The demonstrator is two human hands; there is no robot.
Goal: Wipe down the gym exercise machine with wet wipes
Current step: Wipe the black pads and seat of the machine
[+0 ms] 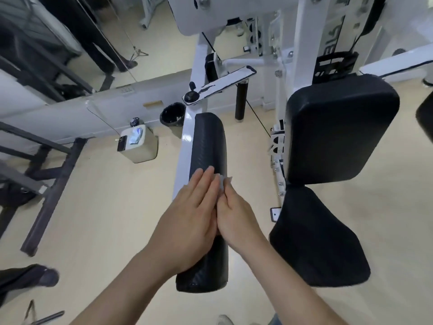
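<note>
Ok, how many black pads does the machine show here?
4: the long pad in the middle, the back pad at right, the seat pad below it, and a fourth pad cut off at the right edge. More may be hidden farther back.

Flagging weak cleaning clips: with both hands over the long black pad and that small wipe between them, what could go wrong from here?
1. The wet wipe shows only as a small crumpled scrap between the left hand and right hand, so it may cover the long black pad patchily and miss its far end.
2. Held by what looks like a light pinch, it could slip to the floor.
</note>
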